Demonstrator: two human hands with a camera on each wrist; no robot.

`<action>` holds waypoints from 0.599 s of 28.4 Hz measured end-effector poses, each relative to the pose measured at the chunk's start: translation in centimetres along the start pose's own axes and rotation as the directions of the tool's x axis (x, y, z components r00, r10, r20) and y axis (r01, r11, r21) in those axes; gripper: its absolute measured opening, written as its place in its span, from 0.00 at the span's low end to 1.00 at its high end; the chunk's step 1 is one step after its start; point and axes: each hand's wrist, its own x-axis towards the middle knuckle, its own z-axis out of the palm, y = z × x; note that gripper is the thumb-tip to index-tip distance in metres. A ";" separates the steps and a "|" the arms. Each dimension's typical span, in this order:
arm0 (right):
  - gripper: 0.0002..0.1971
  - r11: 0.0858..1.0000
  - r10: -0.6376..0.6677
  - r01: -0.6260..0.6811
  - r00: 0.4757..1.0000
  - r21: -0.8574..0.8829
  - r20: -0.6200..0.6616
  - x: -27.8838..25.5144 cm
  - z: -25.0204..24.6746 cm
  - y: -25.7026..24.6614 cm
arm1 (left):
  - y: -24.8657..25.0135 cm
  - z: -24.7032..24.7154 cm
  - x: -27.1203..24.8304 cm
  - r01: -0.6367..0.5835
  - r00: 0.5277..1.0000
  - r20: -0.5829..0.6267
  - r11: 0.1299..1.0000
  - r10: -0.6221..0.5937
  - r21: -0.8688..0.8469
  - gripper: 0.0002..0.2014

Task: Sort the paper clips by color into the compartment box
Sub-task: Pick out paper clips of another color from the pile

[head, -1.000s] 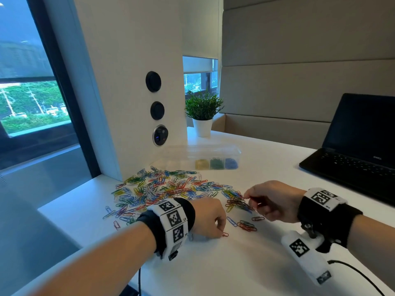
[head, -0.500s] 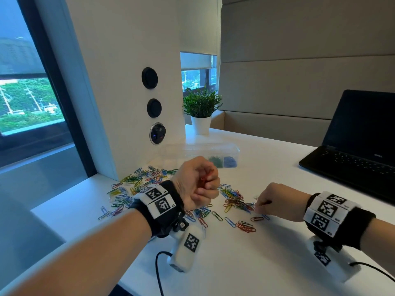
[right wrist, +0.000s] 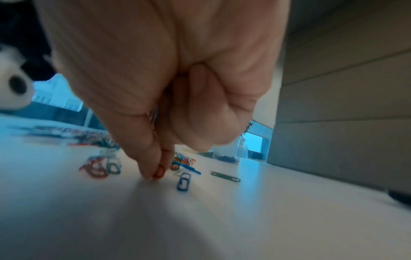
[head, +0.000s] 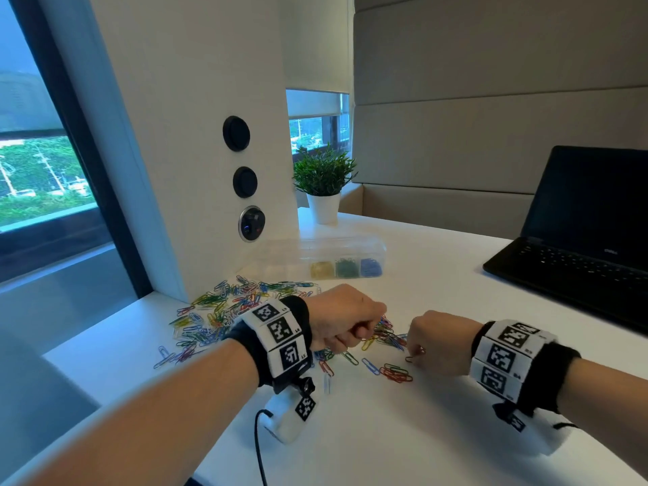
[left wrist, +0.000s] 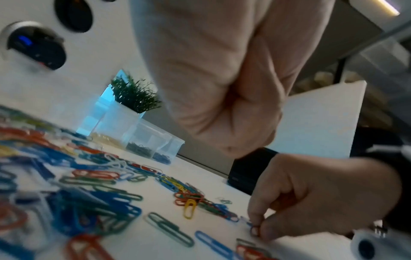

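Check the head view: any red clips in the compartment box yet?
No. The compartment box shows only yellow clips, green clips and blue clips in three neighbouring compartments; no red shows.

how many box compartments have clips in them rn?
3 that show: in the compartment box, side by side toward its right end, yellow clips, green clips, blue clips. The left compartments look empty, though the clear plastic makes that uncertain.

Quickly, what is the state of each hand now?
Left hand: fingers curled into a fist; contents cannot be told.
Right hand: fingers pinch a red paper clip on the table.
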 end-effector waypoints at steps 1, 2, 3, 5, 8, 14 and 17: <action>0.10 0.999 -0.005 0.006 1.000 0.048 -0.005 -0.1 -0.2 0.3 | -0.2 0.1 0.1 0.006 1.000 -0.008 0.999 -0.006 0.046 0.17; 0.11 0.992 -0.002 0.002 1.000 0.129 0.000 -0.2 -0.3 0.6 | -0.5 0.2 0.1 0.014 1.000 -0.015 0.997 -0.012 0.076 0.16; 0.10 0.965 0.016 -0.021 1.000 0.260 0.023 -0.4 -0.4 0.9 | -0.7 0.2 0.2 0.014 1.000 -0.019 0.994 -0.012 0.106 0.15; 0.12 0.745 0.067 -0.145 0.987 0.651 0.143 -0.8 -0.6 1.5 | -1.1 0.2 0.2 -0.017 0.999 -0.023 0.970 0.024 0.243 0.11; 0.12 0.160 0.073 -0.292 0.956 0.943 0.283 -1.3 -0.5 2.3 | -1.0 0.6 0.3 -0.119 0.990 0.010 0.813 0.139 0.570 0.10; 0.09 -0.348 -0.080 -0.276 0.961 0.896 0.264 -1.8 -0.7 2.6 | -1.1 1.8 0.9 -0.154 0.985 0.048 0.702 0.169 0.695 0.11; 0.10 -0.392 -0.089 -0.243 0.970 0.888 0.226 -1.7 -0.4 2.6 | -1.7 2.3 1.3 -0.138 0.984 0.034 0.643 0.172 0.753 0.09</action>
